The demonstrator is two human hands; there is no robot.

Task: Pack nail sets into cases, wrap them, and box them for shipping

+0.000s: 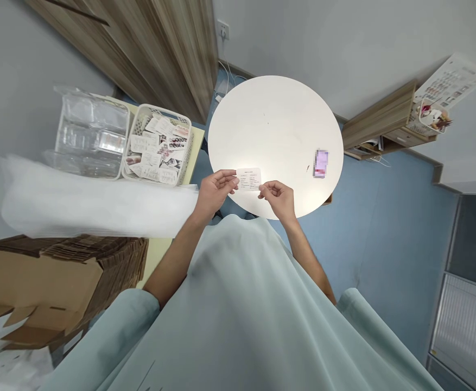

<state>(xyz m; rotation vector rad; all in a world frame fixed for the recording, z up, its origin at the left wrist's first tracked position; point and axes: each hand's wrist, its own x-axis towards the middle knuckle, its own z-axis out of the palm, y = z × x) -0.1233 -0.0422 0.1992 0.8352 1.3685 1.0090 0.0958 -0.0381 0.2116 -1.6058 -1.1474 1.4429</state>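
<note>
A small white card [249, 180] with rows of printed text is held up over the near edge of the round white table [270, 108]. My left hand [218, 190] pinches its left edge between thumb and fingers. At its lower right corner, my right hand [279, 197] grips it with thumb and forefinger, the other fingers curled. The print is too small to read. On the table's right side lies a blurred-out purple and pink item [321, 164], apart from both hands.
Left of the table, a white basket [189, 144] holds many printed cards, beside a bin of clear plastic boxes [93, 136]. White wrapping sheets [99, 209] and stacked cardboard boxes [58, 277] lie nearer. A wooden shelf unit [384, 117] stands at right by the wall.
</note>
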